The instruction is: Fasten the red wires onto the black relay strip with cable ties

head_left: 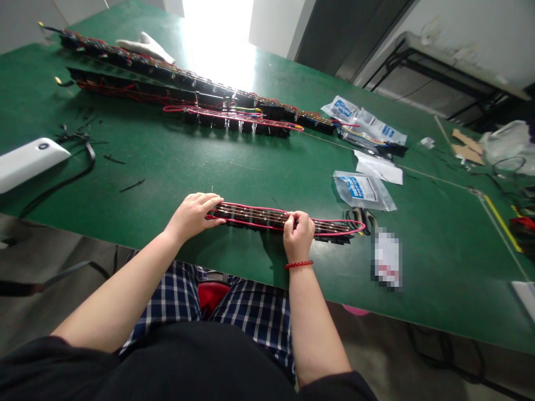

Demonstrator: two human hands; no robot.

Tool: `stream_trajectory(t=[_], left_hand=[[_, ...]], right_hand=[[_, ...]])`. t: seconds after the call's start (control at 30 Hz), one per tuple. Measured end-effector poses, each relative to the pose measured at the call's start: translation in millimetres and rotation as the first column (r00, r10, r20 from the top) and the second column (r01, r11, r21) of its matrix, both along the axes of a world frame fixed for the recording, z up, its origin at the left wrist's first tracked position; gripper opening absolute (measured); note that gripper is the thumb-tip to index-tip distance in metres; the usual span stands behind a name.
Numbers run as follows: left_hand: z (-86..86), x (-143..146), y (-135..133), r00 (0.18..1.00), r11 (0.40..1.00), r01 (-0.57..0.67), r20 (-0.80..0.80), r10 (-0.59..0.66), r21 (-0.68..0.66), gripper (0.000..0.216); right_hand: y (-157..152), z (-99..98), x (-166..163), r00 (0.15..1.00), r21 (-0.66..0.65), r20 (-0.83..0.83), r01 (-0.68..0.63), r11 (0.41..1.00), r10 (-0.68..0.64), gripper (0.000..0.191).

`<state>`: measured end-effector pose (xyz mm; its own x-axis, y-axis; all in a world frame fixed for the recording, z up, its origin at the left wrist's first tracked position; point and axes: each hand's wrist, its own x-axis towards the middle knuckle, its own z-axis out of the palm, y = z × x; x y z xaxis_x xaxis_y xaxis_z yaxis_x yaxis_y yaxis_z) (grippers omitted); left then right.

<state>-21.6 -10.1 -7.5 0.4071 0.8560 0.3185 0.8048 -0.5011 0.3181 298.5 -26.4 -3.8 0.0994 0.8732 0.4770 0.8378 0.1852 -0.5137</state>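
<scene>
A row of black rocker-style switches (288, 223) lies on the green work mat, joined by bare wires and looped round by a pink-red cable. My left hand (193, 216) grips its left end, with the fingers over the pink cable. My right hand (298, 235) pinches the wires near the middle, and a red bead bracelet (299, 264) circles that wrist. The switches beneath my fingers are hidden.
Longer wired switch rows (184, 94) lie at the back of the green mat (167, 167). Plastic bags with blue labels (363, 191) sit to the right, a pixelated paper (387, 259) near the front edge, and a white device with black cable (29, 164) at left.
</scene>
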Motion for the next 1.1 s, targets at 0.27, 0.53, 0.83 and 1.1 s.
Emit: stream_trajectory(t=[0.27,0.53,0.83,1.1], left_hand=[[0.8,0,-1,1.000,1.000,0.007,-0.006,-0.007,0.023,0.052],[1.2,0,0,1.000,1.000,-0.002,-0.009,0.002,0.007,0.051],[6.4,2,-4,1.000,0.999,-0.018,0.008,0.018,0.034,0.047],[25.8,23,-46,0.909,0.957,-0.246,0.379,0.172,0.156,0.033]], right_hand=[[3,-1.1,0,1.000,0.016,0.004,-0.003,1.000,0.003,0.011],[-28,17.8,-26,0.968,0.049,-0.203,-0.141,0.989,0.148,0.011],[-55,13.9,-65,0.836,-0.223,-0.493,-0.389,0.894,0.241,0.013],[-46,2.9,-65,0.851,-0.285,-0.473,-0.393,0.874,0.228,0.012]])
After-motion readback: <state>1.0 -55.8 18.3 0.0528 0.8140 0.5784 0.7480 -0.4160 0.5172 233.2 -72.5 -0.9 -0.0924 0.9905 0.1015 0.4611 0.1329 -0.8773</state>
